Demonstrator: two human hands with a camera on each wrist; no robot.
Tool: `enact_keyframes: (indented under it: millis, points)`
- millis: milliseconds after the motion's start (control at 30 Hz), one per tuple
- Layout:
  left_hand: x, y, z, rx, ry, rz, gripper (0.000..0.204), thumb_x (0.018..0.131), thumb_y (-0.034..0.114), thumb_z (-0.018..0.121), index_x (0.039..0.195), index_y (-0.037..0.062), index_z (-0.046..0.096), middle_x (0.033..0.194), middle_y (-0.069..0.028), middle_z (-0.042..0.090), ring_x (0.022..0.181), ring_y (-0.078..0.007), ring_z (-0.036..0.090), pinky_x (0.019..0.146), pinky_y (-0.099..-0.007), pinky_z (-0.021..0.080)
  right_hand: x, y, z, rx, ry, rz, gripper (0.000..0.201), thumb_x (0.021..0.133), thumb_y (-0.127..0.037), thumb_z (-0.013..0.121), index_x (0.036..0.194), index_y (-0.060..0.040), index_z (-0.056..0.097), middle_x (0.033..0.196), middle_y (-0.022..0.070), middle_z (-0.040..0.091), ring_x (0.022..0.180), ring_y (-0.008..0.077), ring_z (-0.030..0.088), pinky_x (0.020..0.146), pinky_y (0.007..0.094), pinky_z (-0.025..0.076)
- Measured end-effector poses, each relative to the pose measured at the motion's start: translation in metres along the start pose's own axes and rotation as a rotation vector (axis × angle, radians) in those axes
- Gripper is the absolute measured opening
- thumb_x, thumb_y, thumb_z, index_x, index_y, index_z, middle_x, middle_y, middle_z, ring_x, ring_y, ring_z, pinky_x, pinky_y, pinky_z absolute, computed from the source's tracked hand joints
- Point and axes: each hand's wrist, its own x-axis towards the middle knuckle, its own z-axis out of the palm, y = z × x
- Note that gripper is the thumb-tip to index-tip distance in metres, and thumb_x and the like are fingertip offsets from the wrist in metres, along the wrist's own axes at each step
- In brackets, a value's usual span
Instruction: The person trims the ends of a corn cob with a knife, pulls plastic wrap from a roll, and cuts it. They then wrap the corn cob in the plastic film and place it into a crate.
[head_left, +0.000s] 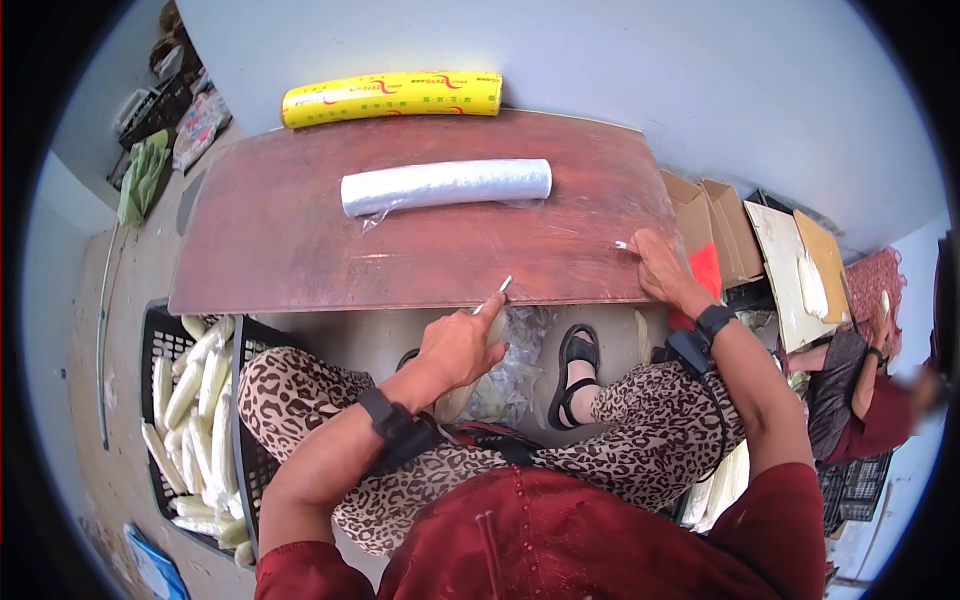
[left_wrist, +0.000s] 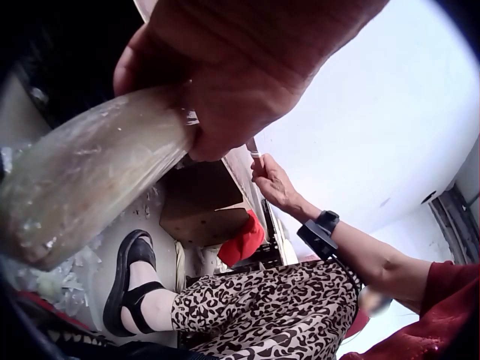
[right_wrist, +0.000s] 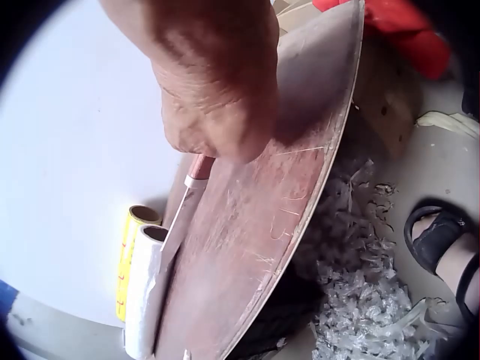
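Note:
My left hand (head_left: 460,345) is at the table's front edge, gripping one end of a pale ear of corn (left_wrist: 97,165) with a shiny, film-like surface. The ear slants down below the tabletop, and the palm hides its upper part. A thin white tip (head_left: 506,284) sticks out past the fingers. At the right end of the reddish-brown table (head_left: 270,260), my right hand (head_left: 665,268) holds a knife by its wooden handle (right_wrist: 200,166). The knife's blade (right_wrist: 180,214) points left over the table. A white roll of cling film (head_left: 445,187) lies mid-table, its loose edge hanging out.
Behind the white roll lies a yellow wrapped roll (head_left: 390,98). A black crate (head_left: 160,325) of pale ears stands at left. Plastic scraps (right_wrist: 367,315) cover the floor below. Cardboard boxes (head_left: 712,225) and a red cloth (head_left: 706,268) are at right, where another person (head_left: 880,400) sits.

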Motion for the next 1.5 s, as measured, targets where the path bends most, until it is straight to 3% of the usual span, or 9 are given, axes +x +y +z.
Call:
enact_keyframes:
  millis: [67, 167, 200, 467, 700, 900, 1200, 1300, 1500]
  points:
    - [0.0, -0.001, 0.001, -0.011, 0.007, 0.008, 0.071, 0.082, 0.034, 0.065, 0.142, 0.0123, 0.034, 0.096, -0.0232, 0.066, 0.093, -0.0406, 0.063, 0.08, -0.0477, 0.05, -0.007, -0.016, -0.011, 0.159, -0.005, -0.031, 0.014, 0.087, -0.011, 0.05, 0.097, -0.0028, 0.046, 0.095, 0.0186, 0.052, 0.094, 0.0375, 0.052, 0.075, 0.0443, 0.041]
    - [-0.002, 0.002, -0.004, -0.01, -0.03, -0.01, 0.071, 0.083, 0.034, 0.065, 0.142, 0.0113, 0.034, 0.097, -0.0231, 0.066, 0.094, -0.0406, 0.062, 0.08, -0.0472, 0.049, -0.011, -0.067, -0.027, 0.293, -0.131, 0.093, 0.017, 0.09, -0.016, 0.052, 0.095, -0.0018, 0.045, 0.086, 0.02, 0.053, 0.086, 0.0394, 0.054, 0.072, 0.0426, 0.042]
    - [0.0, 0.001, -0.002, -0.011, -0.025, -0.01, 0.071, 0.083, 0.034, 0.065, 0.142, 0.0113, 0.034, 0.097, -0.023, 0.065, 0.094, -0.0405, 0.062, 0.08, -0.0471, 0.049, -0.011, -0.071, -0.015, 0.359, -0.09, 0.064, 0.022, 0.093, -0.022, 0.052, 0.096, -0.0013, 0.044, 0.082, 0.0233, 0.055, 0.081, 0.042, 0.055, 0.07, 0.0461, 0.041]
    - [0.001, 0.001, 0.001, 0.008, -0.027, -0.009, 0.069, 0.084, 0.034, 0.063, 0.142, 0.012, 0.032, 0.099, -0.022, 0.066, 0.094, -0.0393, 0.063, 0.081, -0.0466, 0.05, -0.012, -0.145, -0.008, 0.569, -0.152, 0.022, 0.019, 0.096, -0.016, 0.048, 0.102, -0.0003, 0.039, 0.074, 0.0273, 0.057, 0.069, 0.0473, 0.057, 0.06, 0.0498, 0.042]
    - [-0.001, -0.001, 0.0, -0.035, -0.018, -0.001, 0.07, 0.084, 0.035, 0.064, 0.143, 0.0126, 0.033, 0.101, -0.0221, 0.065, 0.097, -0.0402, 0.061, 0.082, -0.0474, 0.049, -0.008, -0.163, -0.015, 0.486, -0.299, 0.077, 0.018, 0.097, -0.014, 0.046, 0.106, -0.002, 0.036, 0.08, 0.029, 0.06, 0.072, 0.0486, 0.057, 0.062, 0.0509, 0.042]
    - [-0.001, -0.002, -0.002, -0.052, -0.015, 0.006, 0.071, 0.084, 0.035, 0.064, 0.143, 0.0125, 0.033, 0.101, -0.0226, 0.065, 0.098, -0.0406, 0.061, 0.082, -0.0474, 0.048, -0.008, -0.164, -0.001, 0.48, -0.237, 0.018, 0.02, 0.096, -0.016, 0.048, 0.104, -0.0006, 0.037, 0.081, 0.0294, 0.06, 0.075, 0.0488, 0.058, 0.064, 0.0526, 0.044]
    - [-0.001, -0.003, -0.002, -0.053, -0.02, 0.015, 0.07, 0.084, 0.033, 0.064, 0.143, 0.0128, 0.032, 0.102, -0.0215, 0.066, 0.098, -0.0397, 0.061, 0.082, -0.047, 0.049, -0.008, -0.169, -0.006, 0.361, -0.29, 0.025, 0.022, 0.094, -0.017, 0.049, 0.101, 0.001, 0.04, 0.076, 0.0268, 0.061, 0.074, 0.0479, 0.059, 0.064, 0.0545, 0.045]
    - [-0.001, -0.002, -0.003, -0.053, -0.028, 0.006, 0.069, 0.083, 0.033, 0.064, 0.141, 0.0122, 0.033, 0.101, -0.0209, 0.066, 0.097, -0.0388, 0.062, 0.082, -0.0466, 0.049, -0.01, -0.168, -0.005, 0.331, -0.309, 0.008, 0.019, 0.095, -0.012, 0.048, 0.101, 0.0018, 0.036, 0.083, 0.0306, 0.059, 0.081, 0.0501, 0.058, 0.064, 0.0535, 0.044]
    - [-0.001, -0.001, -0.006, -0.075, -0.051, -0.017, 0.069, 0.084, 0.033, 0.064, 0.143, 0.0131, 0.032, 0.099, -0.0226, 0.065, 0.096, -0.0405, 0.061, 0.082, -0.0473, 0.049, -0.013, -0.176, -0.008, 0.192, -0.371, 0.063, 0.02, 0.092, -0.012, 0.048, 0.103, 0.0031, 0.042, 0.079, 0.0264, 0.063, 0.078, 0.044, 0.063, 0.067, 0.0525, 0.049]
